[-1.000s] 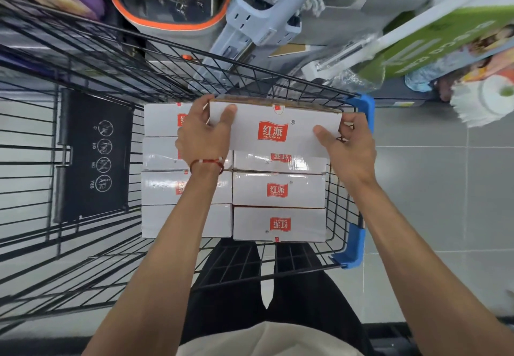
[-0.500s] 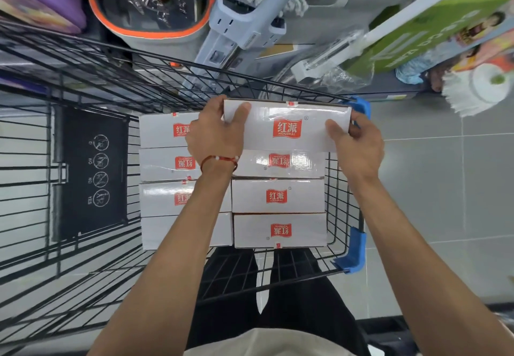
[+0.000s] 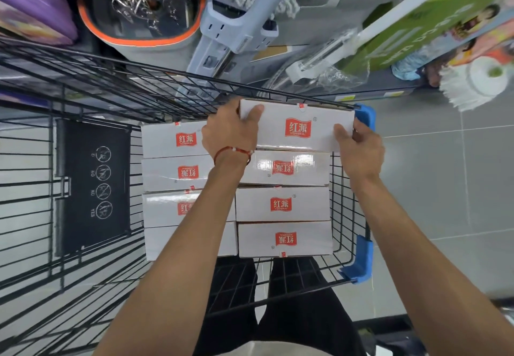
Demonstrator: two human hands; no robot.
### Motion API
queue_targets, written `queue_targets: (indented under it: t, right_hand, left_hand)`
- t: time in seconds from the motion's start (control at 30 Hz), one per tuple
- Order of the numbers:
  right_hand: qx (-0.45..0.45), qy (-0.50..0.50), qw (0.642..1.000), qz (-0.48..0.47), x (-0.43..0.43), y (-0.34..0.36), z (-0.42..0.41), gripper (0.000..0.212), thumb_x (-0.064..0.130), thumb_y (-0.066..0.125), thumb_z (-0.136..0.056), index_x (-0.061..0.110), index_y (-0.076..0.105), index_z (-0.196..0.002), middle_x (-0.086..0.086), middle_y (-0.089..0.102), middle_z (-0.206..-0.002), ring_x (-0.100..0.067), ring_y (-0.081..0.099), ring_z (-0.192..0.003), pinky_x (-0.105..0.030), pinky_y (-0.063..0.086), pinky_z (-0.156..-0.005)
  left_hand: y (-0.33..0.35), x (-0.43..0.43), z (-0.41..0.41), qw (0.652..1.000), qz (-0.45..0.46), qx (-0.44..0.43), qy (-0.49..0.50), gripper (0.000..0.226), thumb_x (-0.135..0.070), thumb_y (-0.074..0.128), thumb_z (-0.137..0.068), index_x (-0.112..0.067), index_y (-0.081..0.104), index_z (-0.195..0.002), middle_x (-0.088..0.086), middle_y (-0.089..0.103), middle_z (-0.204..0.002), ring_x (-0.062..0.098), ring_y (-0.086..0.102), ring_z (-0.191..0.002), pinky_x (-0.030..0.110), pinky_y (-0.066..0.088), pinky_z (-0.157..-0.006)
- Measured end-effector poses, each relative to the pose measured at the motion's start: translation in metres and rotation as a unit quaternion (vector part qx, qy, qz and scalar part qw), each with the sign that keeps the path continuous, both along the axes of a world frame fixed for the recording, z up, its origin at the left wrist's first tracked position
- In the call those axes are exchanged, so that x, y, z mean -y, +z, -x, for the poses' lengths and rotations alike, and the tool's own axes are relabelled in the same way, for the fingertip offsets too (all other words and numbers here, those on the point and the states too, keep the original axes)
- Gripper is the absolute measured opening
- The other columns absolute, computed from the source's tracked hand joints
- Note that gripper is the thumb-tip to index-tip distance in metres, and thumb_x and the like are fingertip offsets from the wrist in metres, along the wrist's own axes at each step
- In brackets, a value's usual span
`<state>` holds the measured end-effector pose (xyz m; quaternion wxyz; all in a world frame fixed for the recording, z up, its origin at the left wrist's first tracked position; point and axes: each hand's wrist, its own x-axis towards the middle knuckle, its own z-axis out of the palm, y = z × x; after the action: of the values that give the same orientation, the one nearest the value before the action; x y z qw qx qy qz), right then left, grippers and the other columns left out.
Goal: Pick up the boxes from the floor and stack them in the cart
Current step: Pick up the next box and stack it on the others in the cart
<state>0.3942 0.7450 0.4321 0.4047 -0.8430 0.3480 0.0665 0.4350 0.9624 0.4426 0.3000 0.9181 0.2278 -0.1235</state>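
Both hands hold one white box (image 3: 303, 126) by its short ends: the left hand (image 3: 229, 130) wraps the left end with the thumb lying on the top face, and the right hand (image 3: 358, 144) clamps the right end, fingers curled behind it. The box sits at the far right corner of the cart (image 3: 345, 105), just inside the wire rim and beside the blue corner guard (image 3: 367, 116). Below it, two columns of matching boxes (image 3: 281, 205) already fill the right part of the basket; the left column (image 3: 178, 140) appears one row lower at the far end. The step in hand is placement. Next move, as judged: lower the box flat, align its edges with the row beneath, then release both ends. No boxes on the floor are in view.
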Motion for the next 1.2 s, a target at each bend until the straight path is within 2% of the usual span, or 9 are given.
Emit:
queue_targets:
  t: [0.13,0.2,0.4,0.53,0.63,0.8,0.97,1.1,1.2]
  right_hand:
    - [0.010,-0.037,0.999,0.008,0.004,-0.003,0.004,0.024,0.044,0.069,-0.093,0.024,0.075,-0.102,0.014,0.063,-0.071,-0.007,0.059,-0.068,-0.029,0.050,-0.074]
    - [0.014,-0.047,0.999,0.012,0.007,0.000,0.003,0.027,0.047,0.072,-0.089,0.025,0.077,-0.102,0.012,0.070,-0.077,-0.010,0.066,-0.074,-0.029,0.053,-0.076]
    - [0.023,-0.012,0.998,0.065,-0.001,0.000,0.003,0.024,0.043,0.075,-0.088,0.026,0.077,-0.105,0.012,0.061,-0.062,-0.007,0.054,-0.057,-0.023,0.042,-0.064]
    - [0.021,0.031,0.997,0.074,-0.011,-0.008,0.007,0.033,0.038,0.072,-0.093,0.031,0.072,-0.125,0.011,0.076,-0.091,-0.004,0.066,-0.073,-0.016,0.049,-0.069]
    - [0.022,0.058,0.997,0.053,-0.013,-0.015,0.005,0.036,0.033,0.071,-0.096,0.026,0.069,-0.131,0.010,0.077,-0.112,-0.001,0.067,-0.083,-0.008,0.050,-0.075]
    - [-0.003,0.080,0.996,0.026,-0.013,-0.043,0.002,0.041,0.034,0.070,-0.095,0.023,0.065,-0.134,0.006,0.075,-0.120,-0.015,0.073,-0.105,-0.039,0.060,-0.094]
    - [-0.024,0.103,0.994,0.007,-0.014,-0.064,0.000,0.048,0.032,0.071,-0.096,0.020,0.060,-0.140,0.002,0.072,-0.126,-0.017,0.070,-0.111,-0.038,0.059,-0.098]
    - [-0.032,0.143,0.989,0.019,-0.022,-0.079,-0.003,0.051,0.029,0.070,-0.096,0.019,0.054,-0.143,-0.002,0.070,-0.125,-0.022,0.069,-0.113,-0.043,0.059,-0.097]
    - [-0.035,0.150,0.988,0.011,-0.025,-0.086,-0.005,0.051,0.025,0.069,-0.098,0.015,0.051,-0.145,-0.003,0.069,-0.128,-0.022,0.067,-0.117,-0.042,0.058,-0.100]
  left_hand:
    - [0.002,0.006,0.005,1.000,0.003,0.009,-0.020,0.037,-0.058,0.058,-0.091,-0.023,0.053,-0.078,0.000,0.063,-0.076,0.027,0.061,-0.077,0.031,0.042,-0.066]
    - [0.001,0.008,0.004,1.000,0.002,0.010,-0.026,0.037,-0.057,0.057,-0.092,-0.023,0.053,-0.078,-0.001,0.061,-0.075,0.026,0.058,-0.076,0.031,0.041,-0.066]
    - [-0.022,-0.005,0.001,0.997,0.040,-0.071,0.006,0.042,-0.053,0.049,-0.097,-0.015,0.064,-0.109,0.008,0.070,-0.107,0.029,0.062,-0.098,0.036,0.043,-0.082]
    - [-0.041,-0.011,0.009,0.995,0.041,-0.096,0.007,0.050,-0.057,0.045,-0.097,-0.015,0.062,-0.120,0.010,0.068,-0.119,0.034,0.062,-0.109,0.045,0.048,-0.094]
    - [-0.051,-0.014,0.012,0.996,0.044,-0.069,0.033,0.046,-0.057,0.049,-0.096,-0.017,0.066,-0.113,0.007,0.072,-0.110,0.031,0.065,-0.103,0.042,0.052,-0.089]
    - [-0.066,-0.017,0.014,0.995,0.052,-0.025,0.079,0.039,-0.054,0.062,-0.091,-0.016,0.071,-0.097,0.002,0.074,-0.094,0.019,0.063,-0.084,0.026,0.041,-0.073]
    - [-0.081,-0.021,0.019,0.990,0.041,0.013,0.131,0.033,-0.052,0.072,-0.084,-0.018,0.072,-0.085,0.000,0.075,-0.088,0.014,0.061,-0.077,0.024,0.045,-0.067]
    - [-0.102,-0.024,0.029,0.987,0.050,0.020,0.149,0.046,-0.049,0.075,-0.083,-0.023,0.071,-0.121,0.004,0.069,-0.125,0.023,0.064,-0.116,0.033,0.051,-0.089]
    - [-0.123,-0.028,0.030,0.997,-0.001,-0.017,0.080,0.065,-0.054,0.064,-0.090,-0.030,0.045,-0.147,0.008,0.034,-0.160,0.030,0.027,-0.150,0.057,0.025,-0.117]
